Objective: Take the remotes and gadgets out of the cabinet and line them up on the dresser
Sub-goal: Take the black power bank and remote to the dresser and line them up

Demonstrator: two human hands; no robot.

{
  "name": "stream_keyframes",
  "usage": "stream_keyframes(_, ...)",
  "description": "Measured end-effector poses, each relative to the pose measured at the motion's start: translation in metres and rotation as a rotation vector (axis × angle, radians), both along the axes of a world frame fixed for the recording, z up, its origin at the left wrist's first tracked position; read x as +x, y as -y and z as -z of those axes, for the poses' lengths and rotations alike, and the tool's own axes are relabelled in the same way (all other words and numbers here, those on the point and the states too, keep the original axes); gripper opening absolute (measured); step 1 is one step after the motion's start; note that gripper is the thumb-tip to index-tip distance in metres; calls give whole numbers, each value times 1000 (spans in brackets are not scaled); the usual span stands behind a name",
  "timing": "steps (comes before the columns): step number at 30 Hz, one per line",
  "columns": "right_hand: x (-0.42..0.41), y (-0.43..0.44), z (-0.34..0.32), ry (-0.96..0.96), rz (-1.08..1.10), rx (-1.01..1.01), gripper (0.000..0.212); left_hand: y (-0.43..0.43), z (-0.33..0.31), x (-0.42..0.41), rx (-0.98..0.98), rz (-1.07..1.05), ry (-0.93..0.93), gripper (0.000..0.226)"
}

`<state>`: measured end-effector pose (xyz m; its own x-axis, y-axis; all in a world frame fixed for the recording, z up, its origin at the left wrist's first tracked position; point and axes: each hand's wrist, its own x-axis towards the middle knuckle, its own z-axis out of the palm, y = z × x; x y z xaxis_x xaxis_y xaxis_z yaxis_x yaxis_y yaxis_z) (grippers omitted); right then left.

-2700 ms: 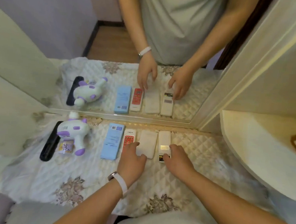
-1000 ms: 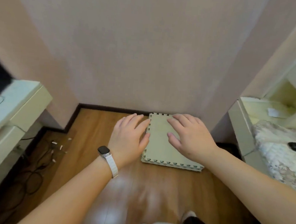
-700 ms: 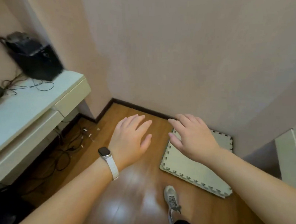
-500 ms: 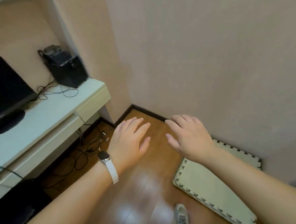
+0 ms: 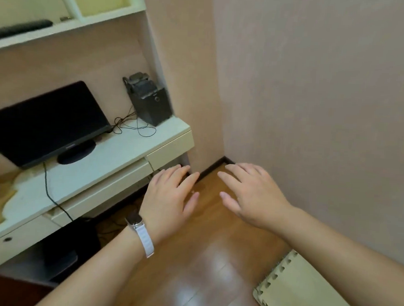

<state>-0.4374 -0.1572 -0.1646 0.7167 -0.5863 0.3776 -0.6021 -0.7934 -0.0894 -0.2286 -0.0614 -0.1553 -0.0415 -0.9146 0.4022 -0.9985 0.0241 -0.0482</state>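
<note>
My left hand (image 5: 170, 198), with a white watch band on its wrist, hovers palm down over the wooden floor, fingers spread and holding nothing. My right hand (image 5: 250, 193) floats beside it at the same height, also spread and empty. The dresser and the lined-up remotes are out of view. On the white shelf (image 5: 69, 26) at the upper left lies a long dark object (image 5: 19, 29); I cannot tell what it is.
A white desk (image 5: 115, 157) stands at the left with a black monitor (image 5: 44, 122), a black box (image 5: 150, 100) and loose cables. A pink wall fills the right. A beige foam mat (image 5: 306, 291) lies on the wooden floor (image 5: 201, 259) at the lower right.
The view has swung left from the dresser and its remotes, past the foam mat and wall, to the desk with the monitor. Both hands stay spread and empty.
</note>
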Motion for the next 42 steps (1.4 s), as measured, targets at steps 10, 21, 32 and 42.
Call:
stream_keyframes(10,92,62,-6,-43,-142,11,49,33,5,74,-36,-140,-18,41)
stream_keyframes(21,246,162,-32,-101,-129,-70,44,130,-2,225,-78,-198,-107,43)
stream_keyframes(32,344,244,-58,-134,-129,-105,51,215,-20,329,-95,-242,-131,46)
stream_keyframes(42,400,361,-75,15,-241,-189,49,311,-41,364,-160,-297,-65,45)
